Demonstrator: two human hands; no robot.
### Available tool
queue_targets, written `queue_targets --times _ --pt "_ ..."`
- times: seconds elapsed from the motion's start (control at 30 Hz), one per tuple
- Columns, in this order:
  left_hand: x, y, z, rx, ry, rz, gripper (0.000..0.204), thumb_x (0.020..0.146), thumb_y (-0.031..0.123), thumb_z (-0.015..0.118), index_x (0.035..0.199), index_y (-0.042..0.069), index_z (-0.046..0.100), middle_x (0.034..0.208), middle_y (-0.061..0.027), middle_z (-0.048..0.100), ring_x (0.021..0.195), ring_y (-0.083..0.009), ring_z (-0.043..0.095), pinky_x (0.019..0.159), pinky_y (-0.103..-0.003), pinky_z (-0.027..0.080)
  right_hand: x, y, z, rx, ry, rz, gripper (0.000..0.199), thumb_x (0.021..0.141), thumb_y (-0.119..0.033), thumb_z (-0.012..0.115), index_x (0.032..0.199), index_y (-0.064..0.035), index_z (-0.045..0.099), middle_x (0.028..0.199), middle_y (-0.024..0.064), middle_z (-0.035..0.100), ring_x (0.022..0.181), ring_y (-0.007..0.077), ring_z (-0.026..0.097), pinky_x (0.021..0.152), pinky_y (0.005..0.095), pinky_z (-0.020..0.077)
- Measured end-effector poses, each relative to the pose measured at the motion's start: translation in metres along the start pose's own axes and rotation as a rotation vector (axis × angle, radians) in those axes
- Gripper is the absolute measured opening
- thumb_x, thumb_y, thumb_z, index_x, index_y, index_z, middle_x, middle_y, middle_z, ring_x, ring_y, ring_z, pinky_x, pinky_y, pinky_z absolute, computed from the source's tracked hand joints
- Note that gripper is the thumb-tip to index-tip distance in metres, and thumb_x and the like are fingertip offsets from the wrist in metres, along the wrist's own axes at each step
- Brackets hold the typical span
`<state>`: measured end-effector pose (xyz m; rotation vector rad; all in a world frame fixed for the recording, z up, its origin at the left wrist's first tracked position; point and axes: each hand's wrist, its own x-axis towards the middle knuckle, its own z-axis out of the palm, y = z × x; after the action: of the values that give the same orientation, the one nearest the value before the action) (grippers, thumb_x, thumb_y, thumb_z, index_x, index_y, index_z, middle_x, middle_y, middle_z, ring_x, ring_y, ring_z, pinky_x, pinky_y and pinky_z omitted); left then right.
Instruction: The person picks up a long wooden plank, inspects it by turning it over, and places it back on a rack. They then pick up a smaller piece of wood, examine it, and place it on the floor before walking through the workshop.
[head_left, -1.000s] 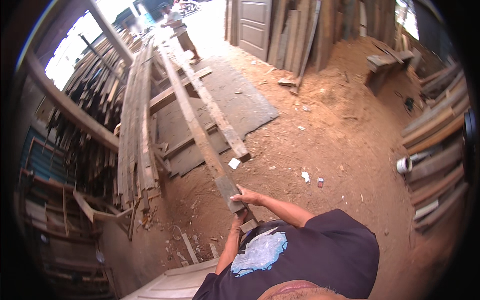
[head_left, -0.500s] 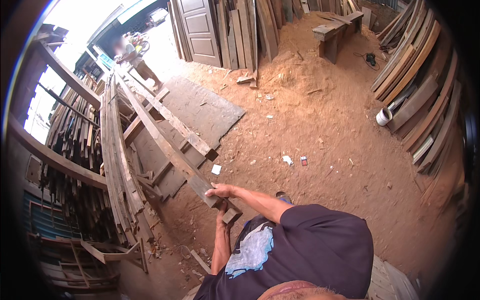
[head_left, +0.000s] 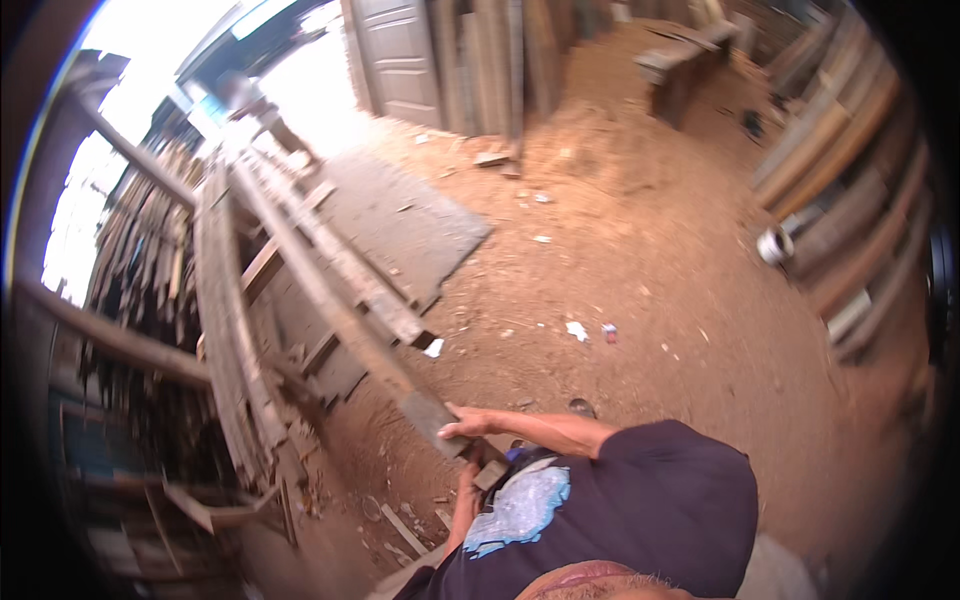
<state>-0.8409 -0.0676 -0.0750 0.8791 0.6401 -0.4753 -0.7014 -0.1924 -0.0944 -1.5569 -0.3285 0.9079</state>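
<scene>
A long squared timber beam (head_left: 375, 355) runs from the far upper left down to my body. Over its near end lies my right hand (head_left: 465, 422), closed around the upper side with the thumb along the wood. Lower down, my left hand (head_left: 468, 474) grips from beneath; its fingers are mostly hidden by the wood. A squared timber end (head_left: 490, 474) juts past my hands, close to my shirt; whether it belongs to a second piece I cannot tell. Beside the beam lies another, shorter-looking timber (head_left: 395, 318), apart from my hands.
Long planks (head_left: 225, 330) are stacked at the left, next to a rack of upright lumber (head_left: 140, 260). Another person (head_left: 268, 122) stands by the far timber ends. A flat grey sheet (head_left: 430, 220) covers some ground. Right are leaning boards (head_left: 830, 130), a white bucket (head_left: 773, 246) and a bench (head_left: 680, 62).
Both hands and the near end of the beam have shifted right and down, closer to my body. The grip looks the same. The view is now more blurred.
</scene>
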Motion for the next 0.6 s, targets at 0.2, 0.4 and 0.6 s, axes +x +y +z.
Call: queue_targets --times 0.2,0.4,0.6 --pt "0.032 -0.016 0.013 0.098 0.036 0.172 0.036 0.091 0.033 0.071 0.114 0.008 0.059 0.095 -0.0053 0.066 0.079 -0.0176 0.065 0.068 -0.034 0.055 0.021 0.019 -0.026 0.046 -0.171 -0.005 0.132 0.074 -0.057 0.077 0.152 0.0114 -0.005 0.158 0.0322 0.017 0.149 0.0351 0.02 0.121 0.0376 0.0199" --pt "0.068 -0.048 -0.029 0.158 0.055 0.346 0.037 0.091 0.028 0.07 0.119 0.007 0.059 0.1 -0.0071 0.067 0.084 -0.0188 0.065 0.071 -0.034 0.054 0.012 -0.015 -0.03 0.099 -0.336 -0.039 0.13 0.076 -0.047 0.081 0.149 0.0143 -0.009 0.155 0.0296 0.02 0.146 0.0342 0.023 0.121 0.0384 0.0189" --pt "0.057 -0.032 -0.013 0.137 0.023 0.175 0.039 0.09 0.029 0.071 0.119 0.008 0.057 0.096 -0.0061 0.065 0.077 -0.019 0.064 0.066 -0.036 0.054 0.024 0.018 -0.027 0.156 -0.191 0.016 0.12 0.081 -0.044 0.078 0.152 0.0108 -0.002 0.15 0.0276 0.03 0.141 0.03 0.032 0.117 0.0381 0.0277"
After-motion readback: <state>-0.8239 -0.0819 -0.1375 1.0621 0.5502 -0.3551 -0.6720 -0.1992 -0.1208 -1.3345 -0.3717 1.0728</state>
